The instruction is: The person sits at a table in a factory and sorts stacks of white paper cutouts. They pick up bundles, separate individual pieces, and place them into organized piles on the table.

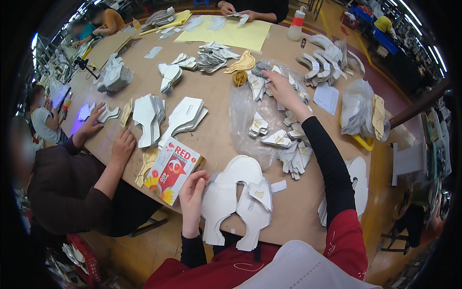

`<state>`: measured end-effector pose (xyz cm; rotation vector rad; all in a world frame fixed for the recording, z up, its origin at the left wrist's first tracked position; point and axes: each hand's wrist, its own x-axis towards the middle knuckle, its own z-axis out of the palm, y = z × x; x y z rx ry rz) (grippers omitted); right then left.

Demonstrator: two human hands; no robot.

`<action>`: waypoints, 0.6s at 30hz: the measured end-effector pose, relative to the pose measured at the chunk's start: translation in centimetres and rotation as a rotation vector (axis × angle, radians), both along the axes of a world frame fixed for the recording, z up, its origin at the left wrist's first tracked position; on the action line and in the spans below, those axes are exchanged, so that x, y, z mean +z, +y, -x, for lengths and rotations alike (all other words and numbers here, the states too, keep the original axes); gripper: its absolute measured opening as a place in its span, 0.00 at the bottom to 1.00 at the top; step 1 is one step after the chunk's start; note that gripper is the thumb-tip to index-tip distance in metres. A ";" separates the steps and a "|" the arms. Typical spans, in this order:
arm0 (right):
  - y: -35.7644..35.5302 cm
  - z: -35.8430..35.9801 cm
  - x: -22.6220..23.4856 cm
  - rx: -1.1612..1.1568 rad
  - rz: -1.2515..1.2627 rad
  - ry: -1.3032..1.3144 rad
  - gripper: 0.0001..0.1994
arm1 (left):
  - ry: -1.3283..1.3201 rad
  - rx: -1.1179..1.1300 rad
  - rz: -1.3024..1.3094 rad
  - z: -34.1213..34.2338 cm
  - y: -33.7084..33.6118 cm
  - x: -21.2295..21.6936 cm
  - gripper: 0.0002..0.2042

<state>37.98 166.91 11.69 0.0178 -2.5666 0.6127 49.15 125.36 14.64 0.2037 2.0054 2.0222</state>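
My left hand (193,189) rests on the left edge of a stack of white horseshoe-shaped cut pieces (236,200) at the near table edge, thumb and fingers pinching its rim. My right hand (283,89) reaches far across the table, fingers apart, onto small grey-white cut pieces (260,82) lying on a clear plastic sheet (239,115). More small folded white pieces (278,139) lie on that sheet beside my right forearm. A small white tag (278,186) lies just right of the stack.
A red and white carton (172,169) lies left of my left hand. A person in brown at the left has both hands (108,132) on the table by white piece stacks (166,118). Yellow sheets (231,33), a bottle (297,25), bagged pieces (358,108) farther off.
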 end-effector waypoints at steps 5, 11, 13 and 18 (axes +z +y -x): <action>-0.5 -0.3 -0.8 -0.148 -0.289 -0.004 0.24 | -0.004 -0.021 -0.005 0.5 -0.1 -0.7 0.11; 0.2 0.1 -0.2 -0.061 -0.093 0.088 0.21 | -0.012 -0.042 0.014 0.6 -0.1 -1.5 0.11; 0.0 0.8 0.0 0.078 -0.123 0.045 0.21 | -0.012 -0.045 0.027 0.7 0.0 -1.6 0.11; -1.8 2.1 0.3 0.127 0.095 -0.011 0.21 | -0.019 -0.042 0.004 0.7 0.6 -1.3 0.10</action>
